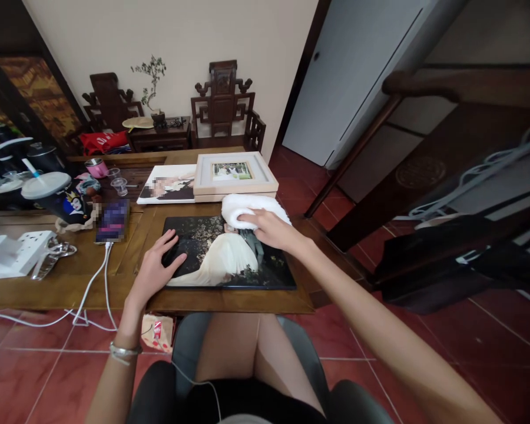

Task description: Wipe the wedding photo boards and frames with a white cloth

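Obs.: person seated at low wooden table (229, 301), legs visible at 6 o'clock of the view.

Main item: large dark photo print (212, 235), lying flat on the table near its front edge, directly ahead of the person. Clock positions below are read from the centre of the print.

Left hand (156, 268): at about 8 o'clock, on the print's left edge. Palm down, fingers spread and released, grasping nothing; fingertips rest on the dark surface. Bracelet (123, 352) on the wrist.

Right hand (269, 227): at about 1 o'clock, on top of a white cloth (242, 206). Fingers curled down over the cloth, grasping it and pressing it against the print's upper edge. Thumb position probably under the fold, but the view is too poor to confirm.

Cloth: bunched, touching the print and just beside the stacked frames at 12 o'clock.

Surroundings:
- Framed picture (233, 172) at 12 o'clock, light frame, lying flat on another of the same shape.
- Second unframed print (168, 184) at 11 o'clock, touching the frame stack.
- Phone (112, 221) at 9–10 o'clock, white cable (95, 282) running off the table edge.
- White power strip (22, 247) farther out at 9 o'clock.
- Carved dark chair (223, 103) against the wall, far 12 o'clock.
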Demonstrator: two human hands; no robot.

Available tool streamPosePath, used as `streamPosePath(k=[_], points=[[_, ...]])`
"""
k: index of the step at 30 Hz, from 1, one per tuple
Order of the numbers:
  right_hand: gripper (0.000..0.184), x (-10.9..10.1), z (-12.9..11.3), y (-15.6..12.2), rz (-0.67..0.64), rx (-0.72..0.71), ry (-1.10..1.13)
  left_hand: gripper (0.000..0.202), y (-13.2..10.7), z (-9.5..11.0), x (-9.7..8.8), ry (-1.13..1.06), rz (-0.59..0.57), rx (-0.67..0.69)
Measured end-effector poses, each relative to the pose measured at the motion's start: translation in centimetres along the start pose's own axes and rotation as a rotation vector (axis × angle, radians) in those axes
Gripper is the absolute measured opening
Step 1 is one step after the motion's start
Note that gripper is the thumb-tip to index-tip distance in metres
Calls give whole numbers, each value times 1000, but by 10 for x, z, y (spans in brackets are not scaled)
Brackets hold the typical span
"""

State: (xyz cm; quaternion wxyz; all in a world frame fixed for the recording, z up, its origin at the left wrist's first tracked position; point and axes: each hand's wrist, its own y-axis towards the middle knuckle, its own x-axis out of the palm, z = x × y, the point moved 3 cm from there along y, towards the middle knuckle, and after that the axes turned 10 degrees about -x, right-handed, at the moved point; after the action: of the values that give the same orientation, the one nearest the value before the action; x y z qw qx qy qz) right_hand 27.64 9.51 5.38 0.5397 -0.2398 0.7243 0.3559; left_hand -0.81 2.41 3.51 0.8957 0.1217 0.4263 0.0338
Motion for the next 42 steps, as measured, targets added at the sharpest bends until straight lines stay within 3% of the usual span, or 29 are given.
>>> streamPosePath(k=[3, 8, 13, 17, 20, 24, 28, 31, 35, 38, 40, 42], points=[[65, 1, -10, -6, -5, 12, -19, 51, 1, -1, 1, -23, 1, -20], [67, 5, -75, -65, -15, -106, 16, 55, 1, -4, 4, -30, -12, -21], [42, 2, -129, -111, -16, -188, 27, 54, 0, -5, 6, -26, -20, -18], [51, -1, -120, -102, -37, -191, 68, 52, 1, -6, 6, -21, -19, -1], [65, 1, -82, -71, -43, -138, 82, 50, 1, -6, 6, -12, -20, 13], [67, 5, -26, -22, -38, -20, 0, 51, 2, -5, 6, -12, -13, 23], [65, 5, -5, -1, -29, 21, -42, 51, 3, -5, 7, 8, 16, 11], [64, 4, -24, -20, -16, -4, -32, 50, 4, -6, 8, 4, 26, 2], [66, 4, -81, -76, -18, -108, 11, 52, 4, -6, 9, -13, 22, 7], [54, 0, -120, -113, -16, -185, 23, 52, 3, -5, 8, -12, 9, 11], [51, -5, -132, -124, -32, -204, 48, 51, 3, -4, 8, -10, 0, 19], [55, -9, -128, -122, -60, -189, 91, 50, 2, -5, 8, -6, -7, 28]])
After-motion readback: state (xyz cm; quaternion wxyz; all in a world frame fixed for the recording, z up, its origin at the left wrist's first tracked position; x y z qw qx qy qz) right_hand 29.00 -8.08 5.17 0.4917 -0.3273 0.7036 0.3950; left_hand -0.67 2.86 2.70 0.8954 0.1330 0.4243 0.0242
